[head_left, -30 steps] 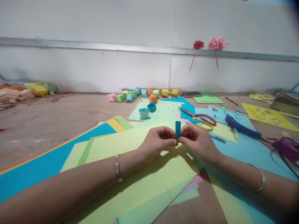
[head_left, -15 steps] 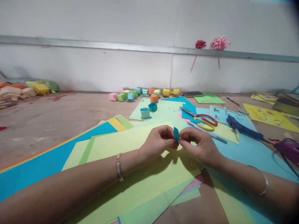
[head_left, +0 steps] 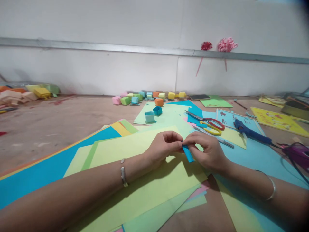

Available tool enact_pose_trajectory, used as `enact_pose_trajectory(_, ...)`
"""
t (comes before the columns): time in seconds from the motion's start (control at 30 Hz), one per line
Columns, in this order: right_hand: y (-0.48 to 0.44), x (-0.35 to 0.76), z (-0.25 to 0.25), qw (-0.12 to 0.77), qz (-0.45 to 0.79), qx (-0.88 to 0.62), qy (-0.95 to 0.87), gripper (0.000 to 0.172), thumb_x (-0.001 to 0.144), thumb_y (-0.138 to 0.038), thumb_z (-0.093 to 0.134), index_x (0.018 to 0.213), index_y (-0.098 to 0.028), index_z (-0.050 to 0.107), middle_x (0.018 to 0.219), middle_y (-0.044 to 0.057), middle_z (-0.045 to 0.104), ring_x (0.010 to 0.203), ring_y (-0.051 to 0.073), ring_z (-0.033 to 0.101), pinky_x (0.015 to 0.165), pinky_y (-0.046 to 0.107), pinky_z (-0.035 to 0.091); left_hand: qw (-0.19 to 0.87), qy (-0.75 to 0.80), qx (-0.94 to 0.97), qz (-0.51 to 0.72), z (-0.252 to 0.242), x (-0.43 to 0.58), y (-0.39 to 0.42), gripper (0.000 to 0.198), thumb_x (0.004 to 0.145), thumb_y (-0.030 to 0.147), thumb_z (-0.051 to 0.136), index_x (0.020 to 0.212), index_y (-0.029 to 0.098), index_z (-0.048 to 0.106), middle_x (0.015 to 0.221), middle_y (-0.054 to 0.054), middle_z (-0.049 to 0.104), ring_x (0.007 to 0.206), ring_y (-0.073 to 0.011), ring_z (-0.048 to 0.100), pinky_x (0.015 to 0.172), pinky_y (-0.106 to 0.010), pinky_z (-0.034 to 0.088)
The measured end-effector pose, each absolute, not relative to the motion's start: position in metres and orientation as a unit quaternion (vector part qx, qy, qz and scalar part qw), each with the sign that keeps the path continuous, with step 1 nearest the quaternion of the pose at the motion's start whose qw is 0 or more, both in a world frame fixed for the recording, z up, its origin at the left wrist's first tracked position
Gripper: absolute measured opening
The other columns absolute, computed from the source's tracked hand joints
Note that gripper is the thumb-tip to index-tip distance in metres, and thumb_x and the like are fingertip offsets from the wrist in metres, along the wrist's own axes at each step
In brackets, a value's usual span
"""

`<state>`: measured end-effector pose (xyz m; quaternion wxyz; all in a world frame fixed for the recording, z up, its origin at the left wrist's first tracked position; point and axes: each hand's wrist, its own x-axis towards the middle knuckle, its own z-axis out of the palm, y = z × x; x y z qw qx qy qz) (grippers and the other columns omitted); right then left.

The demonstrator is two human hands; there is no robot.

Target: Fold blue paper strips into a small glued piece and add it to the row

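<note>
Between my two hands is a small strip of blue paper (head_left: pixel 188 154), pinched at its upper end and slanting down to the right. My left hand (head_left: pixel 166 144) is closed, its thumb and fingertips at the strip's left edge. From the other side, my right hand (head_left: pixel 208 151) pinches the same strip with thumb and bent fingers. Part of the paper is hidden behind the fingertips. Below both hands lies a pale yellow-green sheet (head_left: pixel 135 180). Beyond them stand a light blue paper cup shape (head_left: pixel 149 117) and a darker blue one (head_left: pixel 157 111).
Scissors (head_left: pixel 207 121) and a craft knife (head_left: pixel 224 142) lie right of my hands, near a blue glue gun (head_left: pixel 252 132) with its cord. Several coloured paper cubes (head_left: pixel 125 101) line the wall. Blue sheets (head_left: pixel 48 170) spread at left. A dark phone-like slab (head_left: pixel 200 97) lies behind.
The blue paper has turned from standing upright between the fingertips to slanting downward, showing more of its length. My right fingers have moved left, closer to my left hand.
</note>
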<state>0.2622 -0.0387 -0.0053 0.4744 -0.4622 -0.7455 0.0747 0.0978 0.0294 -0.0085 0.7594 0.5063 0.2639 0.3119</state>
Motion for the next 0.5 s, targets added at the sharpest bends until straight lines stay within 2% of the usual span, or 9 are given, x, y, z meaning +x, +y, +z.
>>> enact_pose_trajectory(0.5,-0.0408,0.2635,-0.0034,0.446,0.028,-0.481,-0.754,0.026,0.083,-0.01,0.054,0.087,-0.024,0.075,0.081,0.004,0.071,0.071,0.016,0.066,0.063,0.029,0.054,0.755,0.279,0.512,0.301,-0.01,0.0963,0.0302,0.027,0.059,0.02,0.085,0.081,0.009,0.073,0.079,-0.008,0.072,0.07,-0.0162,0.067,0.073,-0.032,0.054)
